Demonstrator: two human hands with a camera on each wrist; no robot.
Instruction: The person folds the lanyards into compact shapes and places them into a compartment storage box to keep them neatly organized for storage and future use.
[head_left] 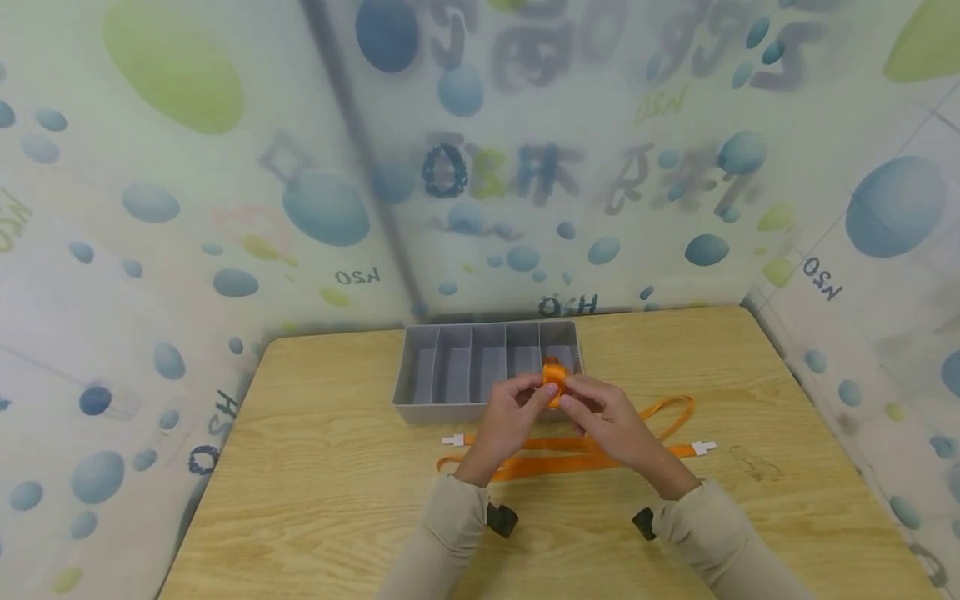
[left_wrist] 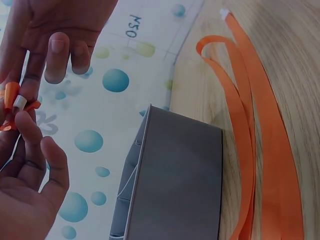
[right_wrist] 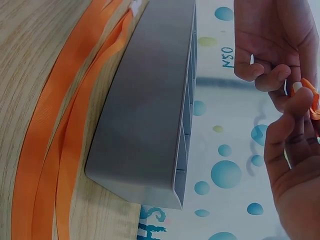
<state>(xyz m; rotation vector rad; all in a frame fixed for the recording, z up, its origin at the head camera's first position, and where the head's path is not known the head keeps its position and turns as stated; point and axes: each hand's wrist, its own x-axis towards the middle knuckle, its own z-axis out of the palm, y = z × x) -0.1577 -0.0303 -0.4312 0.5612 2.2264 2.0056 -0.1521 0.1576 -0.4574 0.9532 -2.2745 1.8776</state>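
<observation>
While two hands (head_left: 611, 421) pinch one orange bundle (head_left: 556, 374), two white clips (head_left: 703, 448) lying below, one five-compartment tray (head_left: 438, 412)

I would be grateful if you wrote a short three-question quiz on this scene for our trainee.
1. True or false: the left hand and the right hand both hold the rolled orange strap.

2. How many compartments does the gray tray have, as seen in the head view?

3. Where do the loose orange lanyard straps lie?
A) Inside the gray tray
B) On the wooden table, on the near side of the gray tray in the head view
C) Behind the gray tray, against the wall

Key: 1. True. 2. Five. 3. B.
</observation>
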